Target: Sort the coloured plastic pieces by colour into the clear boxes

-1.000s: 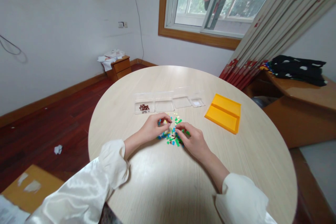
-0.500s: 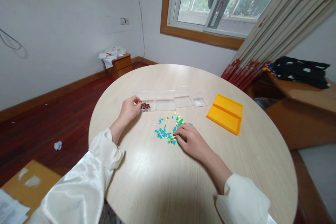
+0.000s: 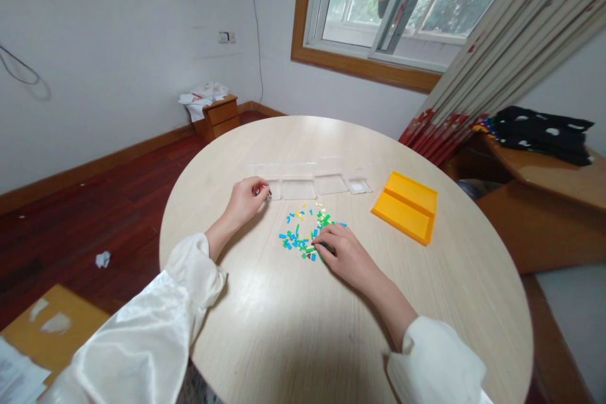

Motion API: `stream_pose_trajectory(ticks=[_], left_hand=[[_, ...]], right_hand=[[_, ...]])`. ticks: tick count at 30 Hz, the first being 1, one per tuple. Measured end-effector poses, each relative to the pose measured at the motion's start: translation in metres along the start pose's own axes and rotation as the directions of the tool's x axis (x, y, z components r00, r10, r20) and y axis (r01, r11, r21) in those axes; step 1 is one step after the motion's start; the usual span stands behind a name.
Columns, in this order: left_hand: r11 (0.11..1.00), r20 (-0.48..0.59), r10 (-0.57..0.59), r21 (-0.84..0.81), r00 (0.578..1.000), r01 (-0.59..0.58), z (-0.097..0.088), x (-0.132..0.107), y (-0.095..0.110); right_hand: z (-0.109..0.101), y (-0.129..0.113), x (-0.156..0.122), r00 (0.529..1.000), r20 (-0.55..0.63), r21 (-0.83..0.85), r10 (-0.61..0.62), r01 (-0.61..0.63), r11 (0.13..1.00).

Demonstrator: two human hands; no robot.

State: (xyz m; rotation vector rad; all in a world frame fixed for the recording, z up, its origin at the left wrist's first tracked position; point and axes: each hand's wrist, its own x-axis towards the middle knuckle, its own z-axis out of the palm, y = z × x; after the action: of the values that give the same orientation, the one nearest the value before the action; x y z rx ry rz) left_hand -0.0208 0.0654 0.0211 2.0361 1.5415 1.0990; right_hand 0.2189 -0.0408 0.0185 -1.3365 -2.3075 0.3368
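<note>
My left hand point(image 3: 246, 201) has its fingers curled together over the leftmost clear plastic box point(image 3: 276, 192), covering most of the small brown pieces in it. Whatever its fingertips pinch is hidden. Lower down on the right, my right hand point(image 3: 346, 252) is closed at the right side of a loose pile of small toy bricks point(image 3: 296, 243), mostly blue and green with some yellow and cream. A dark brown brick point(image 3: 314, 244) shows at the tips of its thumb and forefinger. Part of the pile lies hidden beneath this hand.
Further clear plastic boxes point(image 3: 299, 189) stand in a row, the rightmost one holding something white. A yellow two-part tray point(image 3: 409, 219) lies to the right on the round wooden table point(image 3: 293, 328). A curtain point(image 3: 478, 69) hangs beyond the table.
My left hand has shifted slightly right and now covers the brown pieces that showed in the leftmost box. My right hand has stayed nearly still at the pile.
</note>
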Motion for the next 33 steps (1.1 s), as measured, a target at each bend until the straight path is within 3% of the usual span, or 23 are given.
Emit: stream_pose_trajectory(ticks=[4, 9, 13, 16, 21, 26, 33], left_hand=[[0.978, 0.172, 0.198, -0.095, 0.965, -0.184, 0.014, -0.016, 0.02], [0.921, 0.408, 0.39, -0.164, 0.825, -0.354, 0.027, -0.038, 0.045], [0.903, 0.505, 0.425, -0.185, 0.752, -0.387, 0.029, -0.048, 0.055], [0.907, 0.523, 0.417, -0.184, 0.744, -0.379, 0.028, -0.049, 0.058], [0.922, 0.518, 0.381, -0.153, 0.766, -0.355, 0.031, -0.05, 0.06], [0.908, 0.556, 0.408, -0.168, 0.724, -0.383, 0.036, -0.054, 0.064], [0.919, 0.595, 0.381, -0.157, 0.708, -0.362, 0.037, -0.056, 0.064]], right_hand=[[0.0, 0.001, 0.001, 1.0, -0.005, -0.025, 0.03, -0.03, 0.999], [-0.001, 0.0, 0.001, 1.0, -0.013, -0.119, 0.019, -0.02, 0.993], [-0.001, 0.001, 0.0, 0.999, -0.029, -0.15, 0.021, -0.025, 0.988], [0.0, 0.004, 0.001, 0.995, -0.094, -0.11, 0.042, -0.052, 0.993], [0.0, 0.007, 0.001, 0.981, -0.174, 0.02, 0.089, -0.087, 0.996], [-0.001, 0.006, 0.002, 0.972, -0.215, 0.072, 0.094, -0.08, 0.994], [-0.002, 0.005, 0.001, 0.969, -0.235, 0.072, 0.08, -0.065, 0.995]])
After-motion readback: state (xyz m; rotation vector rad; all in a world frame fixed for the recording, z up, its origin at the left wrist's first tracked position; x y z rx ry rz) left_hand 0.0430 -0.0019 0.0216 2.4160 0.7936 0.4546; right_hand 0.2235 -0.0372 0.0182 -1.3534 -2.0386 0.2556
